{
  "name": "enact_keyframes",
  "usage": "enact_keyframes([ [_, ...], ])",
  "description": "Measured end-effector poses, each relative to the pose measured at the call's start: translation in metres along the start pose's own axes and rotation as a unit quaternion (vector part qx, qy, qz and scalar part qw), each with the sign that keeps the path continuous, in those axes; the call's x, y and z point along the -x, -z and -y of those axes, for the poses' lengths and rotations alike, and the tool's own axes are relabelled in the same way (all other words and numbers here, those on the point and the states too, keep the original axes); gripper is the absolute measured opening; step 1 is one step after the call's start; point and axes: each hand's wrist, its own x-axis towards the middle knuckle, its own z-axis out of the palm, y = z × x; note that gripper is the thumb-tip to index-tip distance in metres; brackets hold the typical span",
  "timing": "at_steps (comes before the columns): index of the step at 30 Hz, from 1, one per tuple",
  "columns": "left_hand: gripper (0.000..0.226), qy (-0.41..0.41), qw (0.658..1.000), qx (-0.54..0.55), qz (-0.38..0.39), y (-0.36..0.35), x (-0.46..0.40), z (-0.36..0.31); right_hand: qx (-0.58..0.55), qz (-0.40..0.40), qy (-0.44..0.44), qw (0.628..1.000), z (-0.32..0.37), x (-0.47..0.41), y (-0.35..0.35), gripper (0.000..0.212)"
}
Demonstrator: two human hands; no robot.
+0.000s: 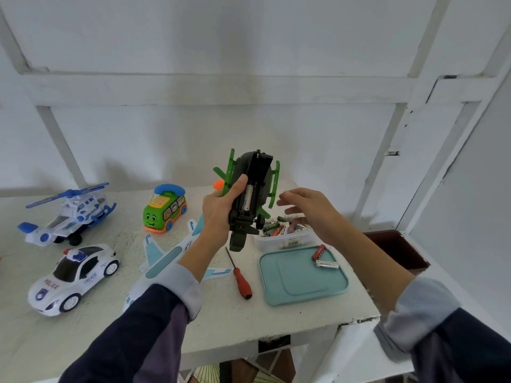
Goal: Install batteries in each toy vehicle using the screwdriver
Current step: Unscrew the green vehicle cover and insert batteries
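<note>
From the head camera, the left hand (221, 214) grips a black toy helicopter with green plastic skids and rotor (250, 194), holding it above the white table (221, 322) with its underside turned toward the camera; the thumb lies along the open battery bay, where one silver battery sits. The right hand (309, 211) hovers just right of the toy, fingers spread and relaxed, holding nothing, above a clear plastic tub (287, 240) filled with loose batteries of mixed green, red and silver. In front of the tub lies its teal lid (301, 277), flat on the table, bearing a red battery (318, 252) and a silver battery (327, 264) near its far right corner. A red-handled screwdriver (240, 277) lies on the table just left of the lid. Farther left stand a white and blue airplane (166, 261), a white police car (74, 280), a blue and white helicopter (69, 217) and a green bus with a blue telephone handset on top (165, 208).
</note>
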Motion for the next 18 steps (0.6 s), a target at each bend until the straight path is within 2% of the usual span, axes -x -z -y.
enact_keyframes([
  [3,0.052,0.007,1.0,0.008,0.006,-0.003,0.005,0.006,0.017,-0.008,-0.013,1.0,-0.017,0.005,0.019,0.011],
  [6,0.063,0.019,1.0,0.021,0.009,-0.01,0.01,0.009,0.131,0.007,-0.019,0.991,-0.039,0.005,0.035,0.004],
  [8,0.07,0.022,0.999,0.032,0.015,-0.017,0.01,0.011,0.248,0.012,-0.01,0.969,-0.055,0.001,0.045,0.005],
  [11,0.073,0.028,0.998,0.048,0.017,-0.034,0.005,0.013,0.403,0.035,-0.002,0.914,-0.075,-0.006,0.059,0.015],
  [13,0.069,0.036,0.998,0.04,0.02,-0.048,0.001,0.014,0.457,0.063,-0.002,0.887,-0.086,-0.01,0.065,0.015],
  [16,0.039,0.039,0.998,0.046,0.016,-0.07,-0.006,0.018,0.505,0.098,0.018,0.857,-0.097,-0.017,0.068,0.022],
  [18,0.04,0.037,0.998,0.053,0.007,-0.081,-0.01,0.019,0.525,0.121,0.042,0.842,-0.1,-0.02,0.068,0.024],
])
